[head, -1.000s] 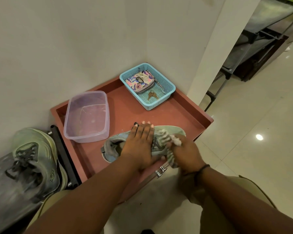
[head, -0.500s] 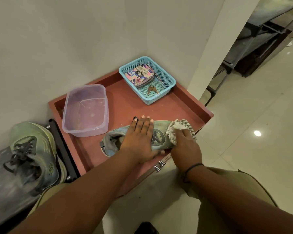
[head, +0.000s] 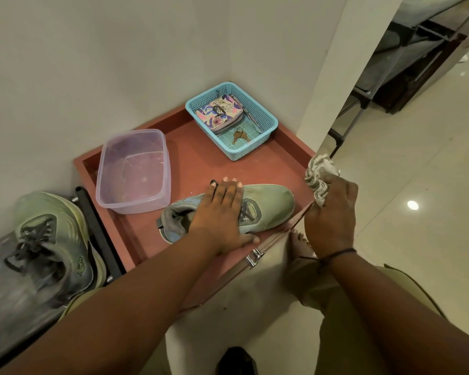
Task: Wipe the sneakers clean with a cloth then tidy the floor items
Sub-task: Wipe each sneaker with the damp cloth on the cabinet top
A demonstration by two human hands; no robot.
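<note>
The sneaker is being wiped; it is lying in the red tray, toe toward the right rim, beside the clear tub. It is being pinned by the left hand, laid flat across the laces with fingers straight. The cloth is being gripped, bunched, in the clenched right hand, which is being held clear of the toe, off the tray's edge. For a clean stroke, downward pressure is best being kept on the laces while the cloth is being drawn along the toe cap and sole edge. The second sneaker is resting outside the tray, to the left.
</note>
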